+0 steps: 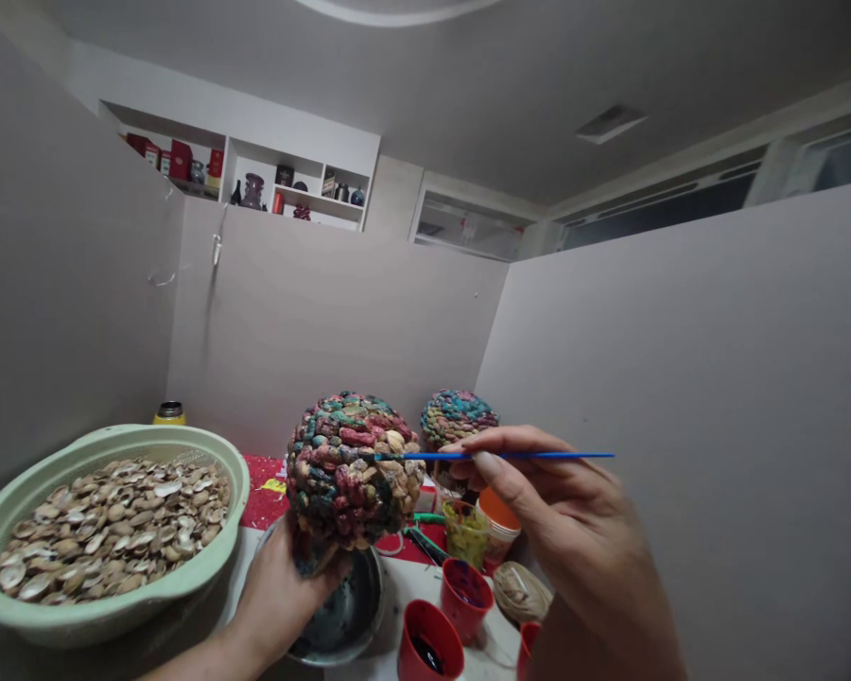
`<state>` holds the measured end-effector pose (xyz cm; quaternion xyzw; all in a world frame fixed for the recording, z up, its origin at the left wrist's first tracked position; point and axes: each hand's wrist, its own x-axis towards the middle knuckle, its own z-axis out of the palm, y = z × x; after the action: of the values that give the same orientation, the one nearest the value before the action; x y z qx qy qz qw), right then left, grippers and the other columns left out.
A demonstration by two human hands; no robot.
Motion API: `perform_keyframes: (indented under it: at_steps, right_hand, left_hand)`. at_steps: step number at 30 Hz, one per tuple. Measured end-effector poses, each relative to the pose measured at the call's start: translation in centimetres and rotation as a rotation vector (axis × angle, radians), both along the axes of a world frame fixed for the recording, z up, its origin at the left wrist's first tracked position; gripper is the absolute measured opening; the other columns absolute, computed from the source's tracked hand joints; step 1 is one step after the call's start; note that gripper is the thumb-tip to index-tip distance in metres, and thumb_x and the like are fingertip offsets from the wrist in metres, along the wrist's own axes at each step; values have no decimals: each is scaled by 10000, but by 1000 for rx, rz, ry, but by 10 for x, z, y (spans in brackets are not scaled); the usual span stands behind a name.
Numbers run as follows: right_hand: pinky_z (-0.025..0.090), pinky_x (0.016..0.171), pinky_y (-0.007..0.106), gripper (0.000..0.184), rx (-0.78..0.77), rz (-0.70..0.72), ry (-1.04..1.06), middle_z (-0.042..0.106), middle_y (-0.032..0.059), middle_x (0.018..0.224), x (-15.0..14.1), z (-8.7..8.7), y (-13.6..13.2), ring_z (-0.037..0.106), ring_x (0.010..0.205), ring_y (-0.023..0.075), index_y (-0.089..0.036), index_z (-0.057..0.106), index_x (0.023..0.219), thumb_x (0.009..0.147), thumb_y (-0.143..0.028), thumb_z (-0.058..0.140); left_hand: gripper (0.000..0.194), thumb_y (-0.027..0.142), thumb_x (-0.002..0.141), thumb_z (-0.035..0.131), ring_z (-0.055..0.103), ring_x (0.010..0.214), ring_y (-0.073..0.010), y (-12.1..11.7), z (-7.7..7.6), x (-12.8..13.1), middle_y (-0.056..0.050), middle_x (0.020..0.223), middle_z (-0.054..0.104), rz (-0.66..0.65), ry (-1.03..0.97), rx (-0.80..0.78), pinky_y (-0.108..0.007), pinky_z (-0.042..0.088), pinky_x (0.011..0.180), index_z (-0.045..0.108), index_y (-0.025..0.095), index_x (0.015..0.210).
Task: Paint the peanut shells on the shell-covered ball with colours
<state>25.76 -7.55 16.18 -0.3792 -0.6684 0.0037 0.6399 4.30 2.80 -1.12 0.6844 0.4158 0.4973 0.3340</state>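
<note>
My left hand (280,586) is wrapped around the lower end of a rounded piece covered in peanut shells (347,473), holding it up over a metal bowl (370,605). Red, green and dark blue paint covers much of it, while some shells on its right side are bare tan. Between the thumb and fingers of my right hand (574,515) is a thin blue paintbrush (422,457), held level. Its tip meets the shells at the front of the piece. Below stand red cups, one with dark liquid (431,638) and another stained purple (466,598).
At left sits a pale green basin (237,473) full of empty shells. Behind are a second painted shell piece (460,416) and a yellow jar (170,414). A yellow-stained cup (465,532), an orange cup (497,514) and coiled twine (521,594) stand right. Grey partitions enclose the table.
</note>
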Motion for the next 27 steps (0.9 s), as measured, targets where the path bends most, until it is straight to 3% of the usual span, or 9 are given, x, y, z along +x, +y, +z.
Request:
perform_keyframes:
  at_steps: [4,10,16,23,27]
  right_hand:
    - [645,572,213,136,-36,5,-47,804,46,793,10,-3,-2,777,636,169,-229,822,873,924,-339,761]
    - [645,614,189,86,80,37,31,818,11,807,-3,-6,1,791,672,149,-274,829,887,914,-241,755]
    - [655,619,225,121,11,-7,-47,813,30,790,-2,-4,1,777,661,163,-248,823,876,928,-244,714]
    - [636,630,144,139,77,37,17,822,-20,819,-2,-6,-3,786,673,117,-298,824,913,928,-195,733]
    - [648,618,191,125,104,7,6,831,7,827,-11,-7,3,787,677,147,-286,829,892,905,-205,735]
  left_hand:
    - [493,458,771,739,735,1141,-378,1,2,0,-158,1184,796,-24,-8,-22,-469,565,958,635,191,1172]
    - [530,472,757,744,713,1161,-401,1,1,-1,-186,1219,776,-35,-22,-41,-510,543,975,624,175,1179]
    - [526,482,770,748,709,1168,-390,0,1,0,-174,1220,776,-65,-88,-43,-505,538,996,628,175,1180]
    - [476,448,770,756,735,1116,-370,1,-1,0,-155,1165,794,-42,-77,-40,-463,563,946,626,189,1148]
    - [495,464,780,754,730,1139,-378,0,-1,-1,-155,1186,791,-35,-28,-7,-471,562,957,629,194,1176]
